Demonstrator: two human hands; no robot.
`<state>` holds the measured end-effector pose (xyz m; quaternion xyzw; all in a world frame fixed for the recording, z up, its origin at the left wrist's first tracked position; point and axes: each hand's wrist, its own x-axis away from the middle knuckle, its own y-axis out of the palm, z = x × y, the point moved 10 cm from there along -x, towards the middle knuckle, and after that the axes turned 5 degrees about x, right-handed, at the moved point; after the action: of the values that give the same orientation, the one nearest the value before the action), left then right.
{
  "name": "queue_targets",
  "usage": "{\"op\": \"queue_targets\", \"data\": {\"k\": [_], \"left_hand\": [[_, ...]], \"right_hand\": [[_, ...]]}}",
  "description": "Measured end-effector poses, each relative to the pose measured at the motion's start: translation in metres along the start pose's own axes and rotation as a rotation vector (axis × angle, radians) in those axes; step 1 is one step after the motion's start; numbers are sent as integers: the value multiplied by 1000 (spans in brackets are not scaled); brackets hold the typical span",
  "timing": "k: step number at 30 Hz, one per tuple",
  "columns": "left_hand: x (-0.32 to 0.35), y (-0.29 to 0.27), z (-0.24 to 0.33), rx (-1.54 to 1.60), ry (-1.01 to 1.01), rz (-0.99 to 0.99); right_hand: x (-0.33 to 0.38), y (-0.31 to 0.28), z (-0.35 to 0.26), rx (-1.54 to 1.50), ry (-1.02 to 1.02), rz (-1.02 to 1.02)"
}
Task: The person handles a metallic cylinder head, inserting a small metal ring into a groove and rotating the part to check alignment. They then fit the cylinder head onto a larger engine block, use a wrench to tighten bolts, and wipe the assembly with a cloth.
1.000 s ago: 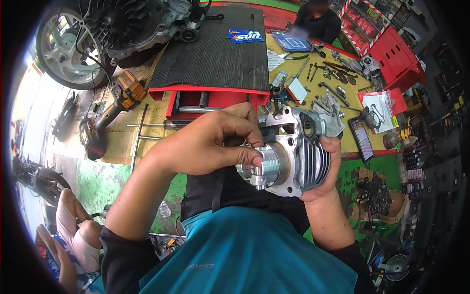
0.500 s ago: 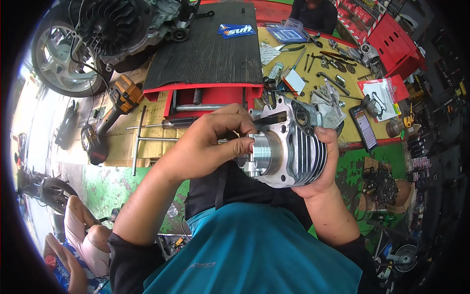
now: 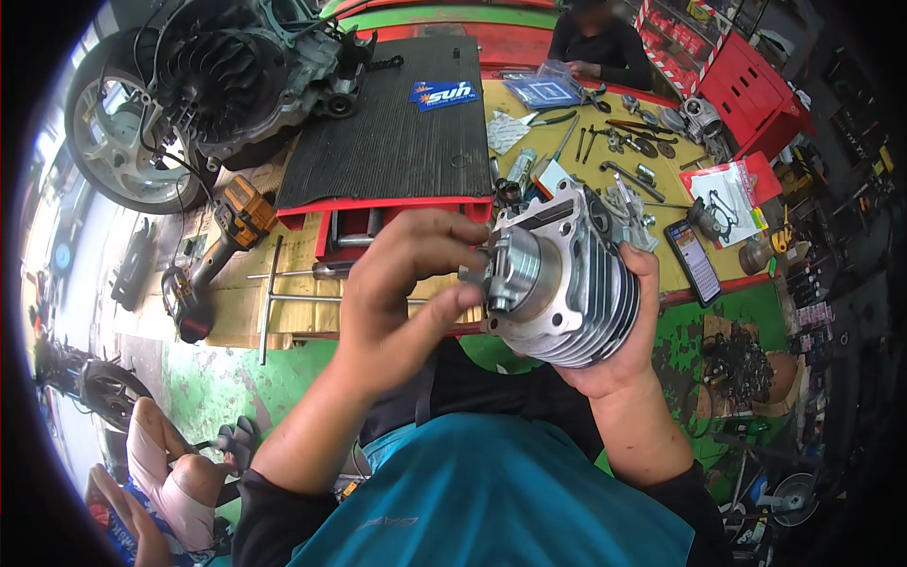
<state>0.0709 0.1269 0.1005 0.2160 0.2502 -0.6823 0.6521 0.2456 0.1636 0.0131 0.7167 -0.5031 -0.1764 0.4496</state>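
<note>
My right hand (image 3: 624, 354) holds a finned metal engine cylinder (image 3: 603, 307) from its right side and underneath, with the thumb along the fins. The cylinder is tilted, its open bore facing left. A shiny piston (image 3: 525, 266) sticks partway out of that bore. Just left of the piston is my left hand (image 3: 387, 298), its thumb and fingers apart. A small metal piece shows between these fingertips and the piston; whether the fingertips touch it I cannot tell.
A red stand with a black ribbed mat (image 3: 397, 142) bears an engine (image 3: 227, 90). A cordless impact wrench (image 3: 225, 227) and a T-handle wrench (image 3: 268, 298) lie left. Loose tools, a phone (image 3: 694, 263) and gaskets (image 3: 727, 203) cover the yellow bench. Another person (image 3: 605, 52) sits opposite.
My left fingers have opened and drawn back from the piston. My right hand has shifted the cylinder slightly right and turned it. The view has shifted a little.
</note>
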Motion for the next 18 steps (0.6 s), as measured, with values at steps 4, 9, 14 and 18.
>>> {"op": "queue_targets", "data": {"k": [4, 9, 14, 18], "left_hand": [[-2, 16, 26, -161, 280, -72], [-22, 20, 38, -212, 307, -42], [-31, 20, 50, -253, 357, -63], [-33, 19, 54, -248, 368, -56]], "right_hand": [[0, 21, -2, 23, 61, -112], [9, 47, -6, 47, 86, -184], [17, 57, -6, -1, 106, -191], [20, 61, -5, -10, 124, -231]]}}
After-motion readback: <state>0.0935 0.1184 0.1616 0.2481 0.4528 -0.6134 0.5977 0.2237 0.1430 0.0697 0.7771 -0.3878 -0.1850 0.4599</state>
